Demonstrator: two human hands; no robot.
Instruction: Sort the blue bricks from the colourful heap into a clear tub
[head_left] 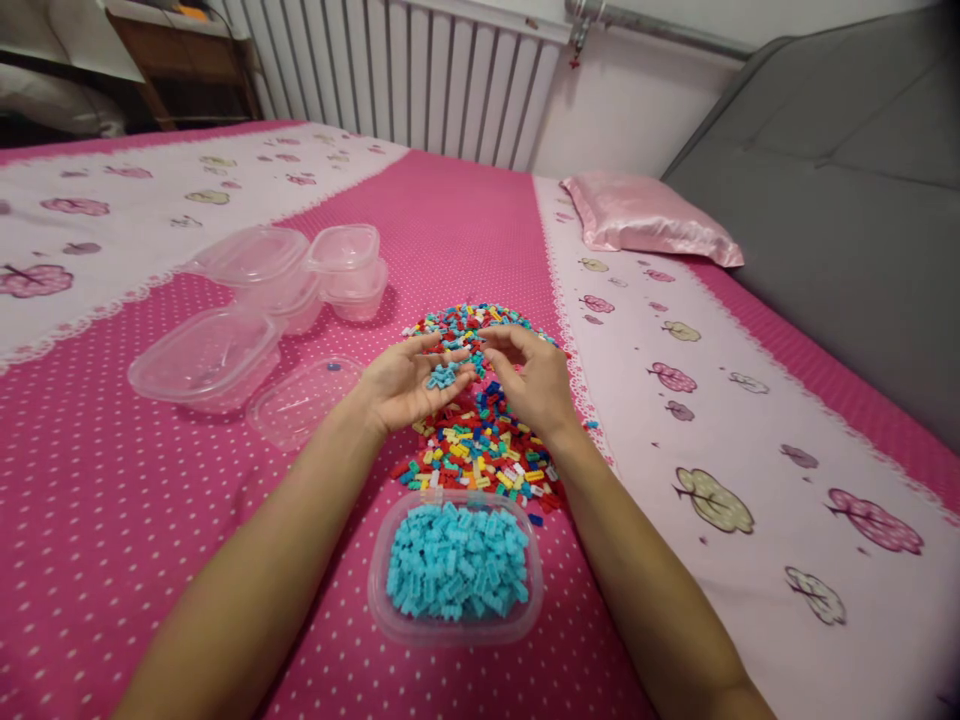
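My left hand point(409, 382) is turned palm up, its fingers slightly curled under a small heap of light blue building bricks point(443, 375). Close to its fingertips, my right hand point(534, 378) has thumb and fingers bent toward each other; whether a brick is between them is hidden. Beneath both hands spreads a pile of mixed building bricks point(480, 440) in red, yellow, blue, green and white. Nearer to me stands a clear plastic container point(380, 590) filled with light blue bricks point(457, 560).
Several clear plastic containers point(206, 355) stand at the left, some stacked. A clear lid point(300, 415) lies flat beside my left forearm, with a small blue brick point(334, 367) on it. A pink pillow point(649, 215) rests by the grey headboard point(832, 170). A radiator point(405, 75) lines the wall behind the bed.
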